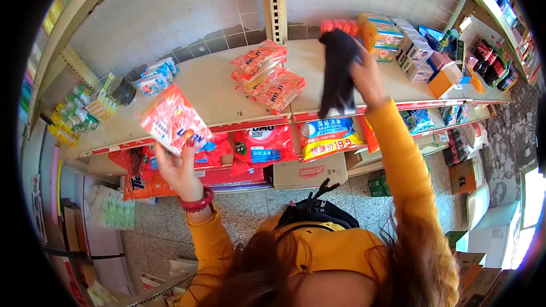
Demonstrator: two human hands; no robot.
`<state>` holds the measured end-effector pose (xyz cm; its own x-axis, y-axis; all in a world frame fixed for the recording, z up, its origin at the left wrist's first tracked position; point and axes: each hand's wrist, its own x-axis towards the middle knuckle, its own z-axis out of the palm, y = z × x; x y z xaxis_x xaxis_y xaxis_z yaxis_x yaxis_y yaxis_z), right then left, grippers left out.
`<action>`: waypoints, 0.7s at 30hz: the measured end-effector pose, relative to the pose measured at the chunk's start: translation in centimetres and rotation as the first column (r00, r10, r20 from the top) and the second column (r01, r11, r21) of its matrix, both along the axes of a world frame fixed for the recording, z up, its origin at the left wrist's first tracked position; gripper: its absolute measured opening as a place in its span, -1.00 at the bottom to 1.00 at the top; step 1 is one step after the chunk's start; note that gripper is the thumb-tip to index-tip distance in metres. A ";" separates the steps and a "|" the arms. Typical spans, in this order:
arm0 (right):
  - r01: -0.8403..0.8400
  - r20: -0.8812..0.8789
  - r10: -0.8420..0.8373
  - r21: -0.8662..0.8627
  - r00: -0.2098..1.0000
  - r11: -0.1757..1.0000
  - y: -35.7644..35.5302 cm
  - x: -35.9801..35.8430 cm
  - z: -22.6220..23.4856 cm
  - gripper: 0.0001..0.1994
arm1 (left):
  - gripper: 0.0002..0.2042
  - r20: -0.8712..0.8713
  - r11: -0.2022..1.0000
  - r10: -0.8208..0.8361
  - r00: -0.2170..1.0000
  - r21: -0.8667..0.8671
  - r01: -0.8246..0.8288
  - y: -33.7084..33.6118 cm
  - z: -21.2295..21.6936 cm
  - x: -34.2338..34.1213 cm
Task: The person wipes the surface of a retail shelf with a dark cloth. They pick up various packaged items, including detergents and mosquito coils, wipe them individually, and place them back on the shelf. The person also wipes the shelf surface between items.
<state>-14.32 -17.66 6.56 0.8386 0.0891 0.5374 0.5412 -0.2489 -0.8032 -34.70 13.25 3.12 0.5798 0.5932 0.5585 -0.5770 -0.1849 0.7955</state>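
Note:
My left hand (181, 170) is closed on the lower edge of a red-and-white plastic packet (175, 118), held up in front of the shelf's left part. A red band circles that wrist. My right hand (367, 77) grips a dark cloth (339, 68), which hangs down over the top shelf (210, 88) right of centre. Between my hands, a small pile of similar red packets (267, 77) lies on the shelf, touching neither hand. The cloth hides part of the shelf behind it.
At the left stand blue-and-white packs (156, 77), a dark round stack (121, 90) and bottles (71, 119). Boxed goods (412, 51) line the right side. Large detergent bags (264, 145) fill the lower shelf, above a cardboard carton (310, 171). A metal upright (275, 5) rises behind.

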 end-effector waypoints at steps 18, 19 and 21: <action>-0.114 -0.133 -0.048 -0.953 0.990 0.282 8.9 18.7 -6.3 -0.38 | -0.50 -0.294 0.975 0.186 0.937 0.170 -0.141 2.6 -5.9 -6.9; -0.137 -0.144 -0.007 -0.954 0.989 0.265 8.6 18.3 -6.3 -0.40 | -0.50 -0.293 0.981 0.163 0.942 0.154 -0.122 1.9 -5.6 -6.4; -0.161 -0.148 0.075 -0.960 0.986 0.230 8.0 17.7 -5.8 -0.44 | -0.50 -0.270 0.989 0.119 0.955 0.121 -0.089 0.5 -4.9 -5.1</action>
<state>3.40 -9.64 0.74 0.7920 0.6052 -0.0811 0.6047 -0.7958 -0.0326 -39.76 13.77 -1.81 0.6585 0.6043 0.4486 -0.3110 -0.3244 0.8933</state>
